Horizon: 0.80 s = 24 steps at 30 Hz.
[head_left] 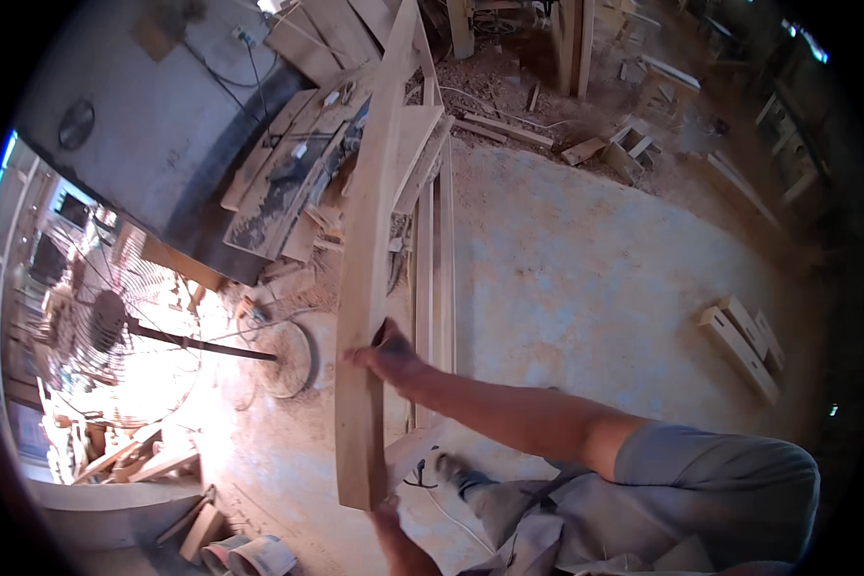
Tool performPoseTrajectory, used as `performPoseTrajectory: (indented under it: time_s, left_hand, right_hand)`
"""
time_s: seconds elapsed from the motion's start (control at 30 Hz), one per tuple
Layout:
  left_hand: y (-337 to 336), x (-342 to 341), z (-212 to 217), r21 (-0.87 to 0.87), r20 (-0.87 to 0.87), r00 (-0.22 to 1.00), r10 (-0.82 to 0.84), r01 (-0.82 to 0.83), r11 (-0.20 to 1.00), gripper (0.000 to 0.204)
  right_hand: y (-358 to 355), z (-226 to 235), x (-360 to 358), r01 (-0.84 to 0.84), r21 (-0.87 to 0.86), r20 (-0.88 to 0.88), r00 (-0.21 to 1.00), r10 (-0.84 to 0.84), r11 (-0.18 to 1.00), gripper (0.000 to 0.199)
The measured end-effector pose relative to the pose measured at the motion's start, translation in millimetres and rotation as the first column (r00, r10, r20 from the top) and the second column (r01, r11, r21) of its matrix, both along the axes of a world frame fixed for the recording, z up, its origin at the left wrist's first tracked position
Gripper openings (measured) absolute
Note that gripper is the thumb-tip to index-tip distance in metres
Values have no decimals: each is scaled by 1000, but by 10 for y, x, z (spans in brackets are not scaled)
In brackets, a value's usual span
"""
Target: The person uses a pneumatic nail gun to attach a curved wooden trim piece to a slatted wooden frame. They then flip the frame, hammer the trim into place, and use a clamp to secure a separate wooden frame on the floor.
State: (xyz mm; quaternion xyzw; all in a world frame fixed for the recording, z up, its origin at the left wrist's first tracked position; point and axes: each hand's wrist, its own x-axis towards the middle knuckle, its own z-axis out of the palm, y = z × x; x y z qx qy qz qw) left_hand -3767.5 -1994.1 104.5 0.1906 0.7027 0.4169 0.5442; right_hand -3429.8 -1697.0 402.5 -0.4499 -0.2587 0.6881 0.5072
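While both hands grip it, the long pale plank (370, 240) stands nearly on end, running from the lower middle of the view up toward the top edge; the right hand (386, 353) is closed around its right edge about a third of the way up, arm reaching in from the lower right, and the left hand (386, 514) clasps the bottom end, though its fingers are mostly hidden behind the wood. Beneath lies a rough concrete floor (586, 278), pale and dusted with sawdust; narrow slats (434, 278) lie flat on it just behind the plank, and a heap of boards and offcuts (288, 182) leans against a grey wall on the left; a standing fan (106, 326) sits in glaring light at the far left; short wooden blocks (744, 341) rest on the floor at the right.
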Motion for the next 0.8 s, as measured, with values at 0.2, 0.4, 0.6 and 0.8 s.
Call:
performPoseTrajectory:
  time_s: [0.2, 0.4, 0.6, 0.8]
  left_hand:
    - [1592, 1447, 2957, 233, -306, 947, 97, -24, 972, 54]
    - [2427, 3449, 3410, -136, -977, 116, -181, 323, 937, 70]
    - [2485, 3899, 3572, -279, -955, -141, -259, 146, 949, 87]
    - [3203, 4435, 3537, -184, -982, -8, -189, 269, 946, 86]
  right_hand:
    - [121, 5, 500, -29, -100, 190, 981, 48, 995, 78]
    - [305, 17, 1318, -506, -223, 12, 853, 521, 833, 87]
    - [1794, -254, 2689, -247, -196, -171, 962, 215, 949, 75]
    - [3258, -8, 3835, -34, 24, 477, 879, 19, 999, 72]
